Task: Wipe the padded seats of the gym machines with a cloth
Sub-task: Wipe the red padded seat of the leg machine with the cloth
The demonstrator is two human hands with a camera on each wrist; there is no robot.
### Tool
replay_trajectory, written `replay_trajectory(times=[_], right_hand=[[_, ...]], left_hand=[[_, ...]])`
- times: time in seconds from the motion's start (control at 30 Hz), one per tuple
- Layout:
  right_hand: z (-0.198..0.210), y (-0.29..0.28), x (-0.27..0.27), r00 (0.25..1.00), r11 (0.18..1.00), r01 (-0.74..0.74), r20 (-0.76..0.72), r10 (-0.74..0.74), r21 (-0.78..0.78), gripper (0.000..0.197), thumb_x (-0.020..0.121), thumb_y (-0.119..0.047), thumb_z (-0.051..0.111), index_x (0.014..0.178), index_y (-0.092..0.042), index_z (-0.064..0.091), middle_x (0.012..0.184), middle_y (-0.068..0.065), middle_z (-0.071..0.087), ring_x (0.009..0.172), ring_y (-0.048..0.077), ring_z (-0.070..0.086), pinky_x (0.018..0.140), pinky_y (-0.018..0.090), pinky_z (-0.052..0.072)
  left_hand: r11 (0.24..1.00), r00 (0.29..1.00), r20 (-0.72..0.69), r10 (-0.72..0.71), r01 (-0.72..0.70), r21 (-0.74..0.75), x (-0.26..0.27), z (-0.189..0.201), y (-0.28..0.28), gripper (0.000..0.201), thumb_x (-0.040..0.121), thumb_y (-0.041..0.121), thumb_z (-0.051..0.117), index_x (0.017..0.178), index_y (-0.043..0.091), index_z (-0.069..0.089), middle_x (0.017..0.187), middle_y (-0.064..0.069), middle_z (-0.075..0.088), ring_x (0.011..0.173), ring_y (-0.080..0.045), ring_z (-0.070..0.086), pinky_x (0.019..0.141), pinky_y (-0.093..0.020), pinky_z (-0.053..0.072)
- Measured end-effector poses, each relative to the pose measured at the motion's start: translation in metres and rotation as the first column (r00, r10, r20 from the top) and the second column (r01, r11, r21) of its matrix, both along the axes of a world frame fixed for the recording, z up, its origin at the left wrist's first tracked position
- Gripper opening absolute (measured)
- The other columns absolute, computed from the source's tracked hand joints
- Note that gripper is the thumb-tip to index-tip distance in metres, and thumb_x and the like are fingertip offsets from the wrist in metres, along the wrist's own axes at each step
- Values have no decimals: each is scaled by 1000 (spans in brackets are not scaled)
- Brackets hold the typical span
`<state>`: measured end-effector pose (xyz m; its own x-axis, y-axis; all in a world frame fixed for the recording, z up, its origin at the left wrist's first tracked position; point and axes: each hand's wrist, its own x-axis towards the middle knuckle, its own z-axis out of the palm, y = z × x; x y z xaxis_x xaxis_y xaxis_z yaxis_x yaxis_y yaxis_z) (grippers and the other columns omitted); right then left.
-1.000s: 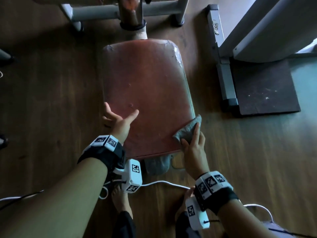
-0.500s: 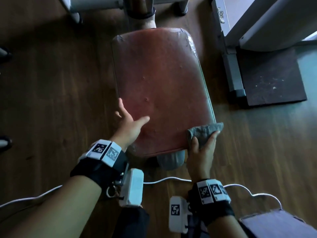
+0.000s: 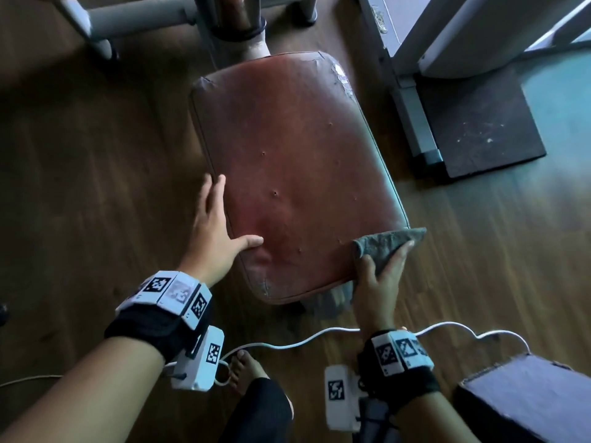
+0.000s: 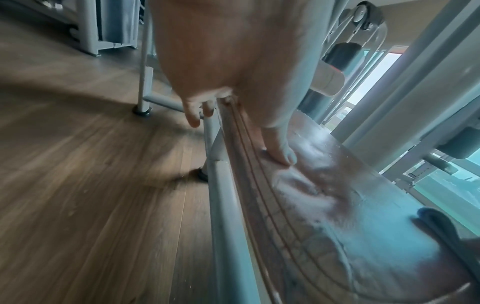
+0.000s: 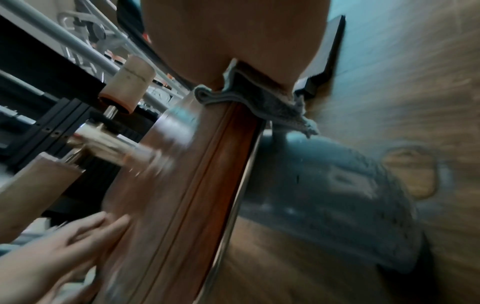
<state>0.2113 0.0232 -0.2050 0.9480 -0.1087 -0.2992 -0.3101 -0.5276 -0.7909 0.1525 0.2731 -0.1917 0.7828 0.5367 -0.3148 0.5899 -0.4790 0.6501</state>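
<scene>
A worn red padded seat point(image 3: 287, 167) stands on a post above the wooden floor. My left hand point(image 3: 220, 225) lies along its left edge with straight fingers, the thumb resting on the top near the front. My right hand point(image 3: 383, 273) presses a grey cloth point(image 3: 388, 243) flat onto the seat's near right corner, and the cloth sticks out past the edge. In the right wrist view the cloth point(image 5: 259, 105) drapes over the seat's rim point(image 5: 194, 185) under my palm. In the left wrist view my thumb point(image 4: 280, 152) touches the seat point(image 4: 337, 205).
A grey machine frame point(image 3: 128, 14) and the seat post point(image 3: 243, 24) stand behind the seat. A grey base rail point(image 3: 412, 113) and a dark mat point(image 3: 479, 123) lie to the right. A white cable point(image 3: 287, 343), my bare foot point(image 3: 246, 369) and a box point(image 3: 527, 398) are near me.
My left fingers have straightened along the seat's left edge. My right hand has slid the cloth along the near right corner, so it now pokes out past the edge.
</scene>
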Motion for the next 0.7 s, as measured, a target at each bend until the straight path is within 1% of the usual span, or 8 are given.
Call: replay_trajectory(times=[0.07, 0.13, 0.2, 0.3, 0.43, 0.57, 0.63, 0.7], right_hand=[[3, -5, 15, 999, 999, 39, -7, -39, 10, 84, 82, -29, 45, 154, -15, 4, 162, 2, 8, 147, 10, 7, 122, 33, 10], [4, -2, 17, 998, 998, 65, -17, -65, 3, 84, 80, -27, 43, 154, -14, 5, 162, 2, 8, 147, 10, 7, 121, 31, 9], [2, 8, 0, 998, 998, 55, -19, -55, -5, 84, 82, -26, 41, 154, -10, 1, 162, 6, 3, 148, 12, 3, 120, 27, 5], [1, 27, -48, 997, 997, -49, -57, 52, 54, 81, 92, -26, 41, 152, -13, -11, 161, 3, -12, 148, 8, -8, 122, 31, 1], [2, 28, -59, 993, 990, -108, -46, 112, 88, 85, 90, -32, 41, 152, -17, -15, 161, 3, -12, 148, 9, -7, 122, 32, 3], [0, 14, -20, 999, 998, 43, -33, -42, 51, 87, 84, -34, 45, 154, -19, -5, 162, 4, 5, 148, 14, 8, 121, 36, 13], [3, 11, -4, 988, 984, 154, -44, -150, 85, 85, 81, -35, 44, 154, -25, 2, 160, 0, 16, 146, 14, 19, 119, 33, 19], [3, 15, -3, 976, 968, 215, -68, -208, 127, 81, 84, -33, 44, 154, -27, 4, 160, 0, 18, 144, 15, 23, 118, 35, 21]], left_hand=[[1000, 1000, 12, 7, -7, -2, -4, -2, 0, 117, 67, 40, 84, 155, 27, 9, 161, -7, 17, 147, -24, 18, 117, -35, 18], [1000, 1000, 23, -12, 12, 12, -7, -5, 2, 117, 66, 45, 82, 156, 27, 8, 159, -6, 24, 145, -25, 23, 117, -35, 19], [1000, 999, 33, -15, 15, 7, -8, -8, 3, 117, 66, 46, 82, 156, 26, 9, 159, -4, 24, 145, -24, 23, 117, -32, 18], [1000, 999, 51, -9, 10, -9, -9, -9, 2, 117, 65, 44, 83, 155, 25, 11, 159, -2, 23, 146, -22, 23, 116, -28, 17], [1000, 998, 47, -29, 29, -5, -8, -9, 4, 118, 66, 43, 84, 156, 24, 10, 159, -1, 22, 145, -23, 25, 116, -29, 19], [998, 998, 26, -58, 58, 5, -8, -8, 5, 118, 68, 44, 82, 156, 23, 7, 160, -1, 20, 146, -22, 22, 117, -31, 17], [998, 998, 18, -55, 55, -8, -8, -8, 5, 118, 68, 44, 82, 156, 23, 6, 161, -1, 19, 146, -22, 21, 118, -32, 17], [998, 999, 2, -49, 49, -31, -8, -10, 5, 118, 69, 44, 82, 156, 26, 4, 161, 0, 18, 147, -22, 21, 118, -33, 18]])
